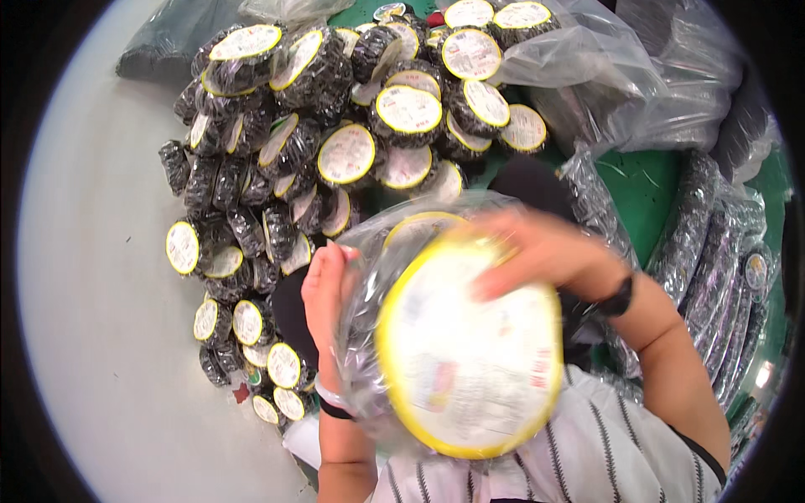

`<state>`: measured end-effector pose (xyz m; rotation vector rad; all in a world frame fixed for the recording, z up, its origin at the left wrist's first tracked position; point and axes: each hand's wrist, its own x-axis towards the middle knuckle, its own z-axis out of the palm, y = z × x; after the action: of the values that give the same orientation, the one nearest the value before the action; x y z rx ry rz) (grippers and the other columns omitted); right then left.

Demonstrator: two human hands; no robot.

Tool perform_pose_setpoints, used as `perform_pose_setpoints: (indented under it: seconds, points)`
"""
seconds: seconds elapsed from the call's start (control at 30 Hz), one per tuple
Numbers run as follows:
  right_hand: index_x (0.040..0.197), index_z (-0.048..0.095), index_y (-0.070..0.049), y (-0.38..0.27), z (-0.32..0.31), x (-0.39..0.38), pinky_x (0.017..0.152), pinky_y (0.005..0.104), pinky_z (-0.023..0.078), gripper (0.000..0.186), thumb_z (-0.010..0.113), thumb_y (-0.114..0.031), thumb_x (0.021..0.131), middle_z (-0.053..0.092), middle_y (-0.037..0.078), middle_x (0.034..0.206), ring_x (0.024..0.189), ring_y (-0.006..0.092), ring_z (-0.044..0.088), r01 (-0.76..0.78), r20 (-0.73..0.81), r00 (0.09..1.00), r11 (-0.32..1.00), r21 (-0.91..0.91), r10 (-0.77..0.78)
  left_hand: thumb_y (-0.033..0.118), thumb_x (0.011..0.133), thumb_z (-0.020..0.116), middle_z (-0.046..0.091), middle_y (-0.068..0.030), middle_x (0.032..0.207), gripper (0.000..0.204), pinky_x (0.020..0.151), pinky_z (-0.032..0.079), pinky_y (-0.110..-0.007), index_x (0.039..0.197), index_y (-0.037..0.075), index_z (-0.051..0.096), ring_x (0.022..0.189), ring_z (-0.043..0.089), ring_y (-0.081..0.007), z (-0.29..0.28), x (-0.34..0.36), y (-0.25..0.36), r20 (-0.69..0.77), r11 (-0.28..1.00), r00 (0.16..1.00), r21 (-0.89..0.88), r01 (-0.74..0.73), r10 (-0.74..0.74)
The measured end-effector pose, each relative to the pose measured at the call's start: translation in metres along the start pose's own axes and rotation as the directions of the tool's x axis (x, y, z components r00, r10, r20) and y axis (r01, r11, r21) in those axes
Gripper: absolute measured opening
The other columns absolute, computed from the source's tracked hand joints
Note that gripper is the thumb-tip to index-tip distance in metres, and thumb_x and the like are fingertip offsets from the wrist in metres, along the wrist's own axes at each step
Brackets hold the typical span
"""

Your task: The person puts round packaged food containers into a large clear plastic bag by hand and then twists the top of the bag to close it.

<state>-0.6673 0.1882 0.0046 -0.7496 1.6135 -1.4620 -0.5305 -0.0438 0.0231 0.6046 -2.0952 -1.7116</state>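
Observation:
Close before me is a round wrapped pack [478,352] with a big white label edged in yellow, tilted toward me. My right hand [537,251] grips its upper right edge, thumb across the label; motion blurs it. Clear plastic bag film [360,335] surrounds the pack's left side. The fingers of my left hand [325,289] are closed at the film's left edge. Behind the upper rim shows part of another yellow-edged label [423,226], inside or beneath the film; I cannot tell which.
A large heap of black wrapped packs [346,155] with similar labels spreads ahead and left. Long film-wrapped rolls [713,260] lie at the right on a green surface [633,180]. Crumpled clear plastic bags [604,84] cover the far right. Pale floor [117,293] extends left.

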Motion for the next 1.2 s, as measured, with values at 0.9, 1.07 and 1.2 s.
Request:
perform_pose_setpoints:
  seconds: [0.9,1.07,1.2]
  points:
    - [0.138,0.032,-0.003,-0.099,-0.008,0.469,0.083,0.0509,0.054,0.066,0.057,-0.042,0.090,0.040,0.024,0.137,0.105,0.0364,0.059,0.083,-0.411,0.859,0.709,0.701,0.306,0.016,0.097,0.047,0.037,0.0019,0.064,0.008,0.036,0.025,-0.018,0.091,0.011,0.045,0.047,0.032,-0.0058,-0.089,-0.042,0.027,0.032,0.390,0.901,-0.895,0.219,-0.433]
    - [0.114,0.051,-0.003,-0.172,0.073,0.325,0.076,0.0325,0.051,0.036,0.065,-0.016,0.084,0.063,0.009,0.107,0.093,0.0158,0.061,0.201,0.217,0.915,0.852,0.484,-0.339,0.020,0.098,0.045,0.043,0.0072,0.063,0.014,0.037,0.027,-0.014,0.099,0.010,0.055,0.045,0.038,-0.0006,-0.116,-0.007,-0.004,0.031,0.333,0.880,-0.919,0.211,-0.474]
    - [0.139,0.040,-0.004,-0.101,0.095,0.134,0.090,0.0285,0.044,0.065,0.069,-0.018,0.082,0.062,0.008,0.108,0.104,0.0108,0.054,-0.246,0.595,0.792,0.963,0.110,0.135,0.023,0.088,0.058,0.062,-0.0059,0.070,0.023,0.057,0.049,-0.028,0.091,0.001,0.065,0.061,0.060,-0.0153,-0.111,-0.035,0.035,-0.259,0.978,0.956,-0.185,0.091,-0.138]
